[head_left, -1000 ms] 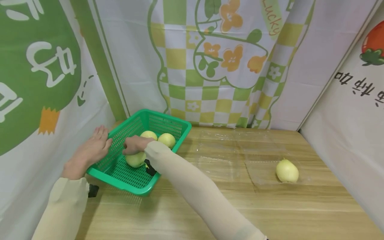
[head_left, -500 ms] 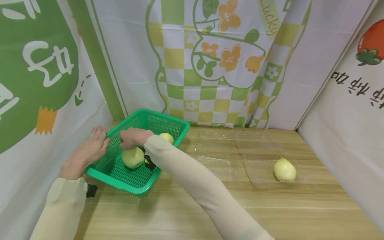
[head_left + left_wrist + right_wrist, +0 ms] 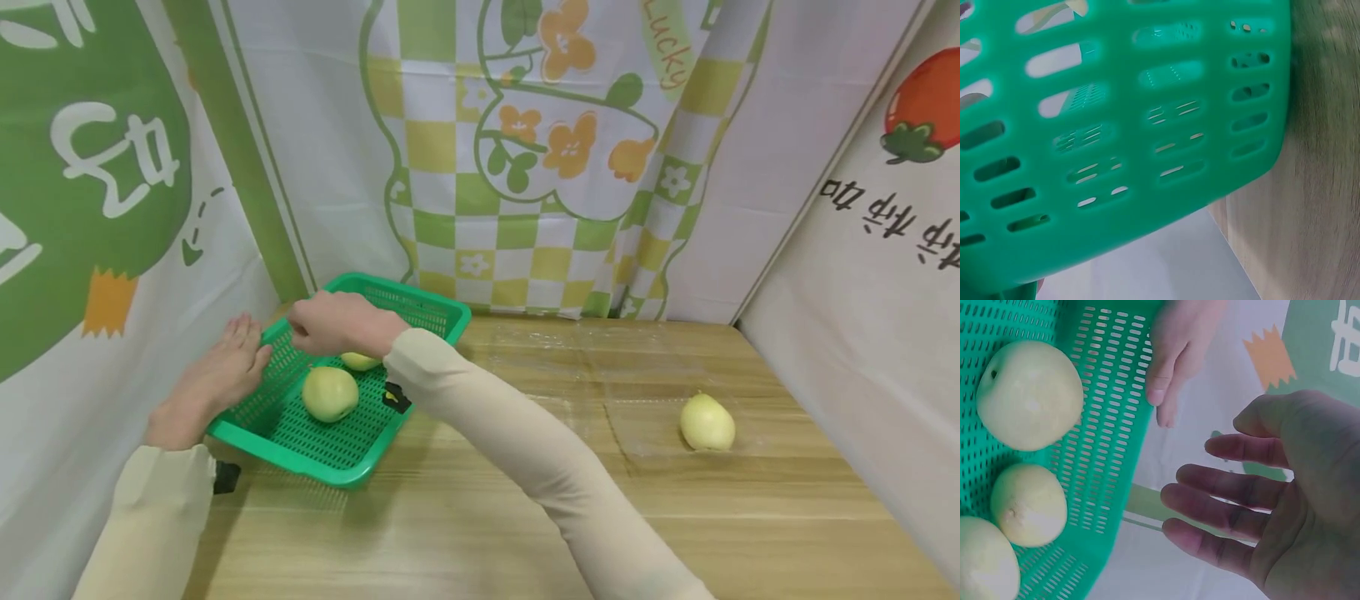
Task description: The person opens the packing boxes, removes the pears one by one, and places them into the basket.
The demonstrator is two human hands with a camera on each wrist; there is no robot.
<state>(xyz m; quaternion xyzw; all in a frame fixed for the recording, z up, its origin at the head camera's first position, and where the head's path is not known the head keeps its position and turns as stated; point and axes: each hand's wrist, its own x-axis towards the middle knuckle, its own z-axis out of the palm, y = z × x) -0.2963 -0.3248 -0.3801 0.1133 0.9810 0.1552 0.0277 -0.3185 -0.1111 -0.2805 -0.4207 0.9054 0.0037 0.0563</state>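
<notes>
A green plastic basket (image 3: 352,482) stands at the left of the table. My left hand (image 3: 213,375) rests on its left rim with straight fingers; the left wrist view shows the slotted basket wall (image 3: 1141,125) close up. Raised over the basket is my right hand (image 3: 348,323), and the right wrist view shows its fingers loosely bent with nothing in them. Inside lie three pale yellow pears: a front pear (image 3: 330,394), a second pear (image 3: 1029,505) and a third pear (image 3: 985,559). In the head view my right hand and sleeve partly hide the rear ones.
On the right, another pear (image 3: 707,422) sits on a thin clear plastic tray (image 3: 652,417). A further transparent piece (image 3: 536,358) lies left of it on the wooden table (image 3: 480,533). Printed cloth walls (image 3: 315,150) close in the back and both sides.
My right hand has let go of the front pear and lifted away from it, up and slightly leftward over the basket. My left hand has stayed at the rim.
</notes>
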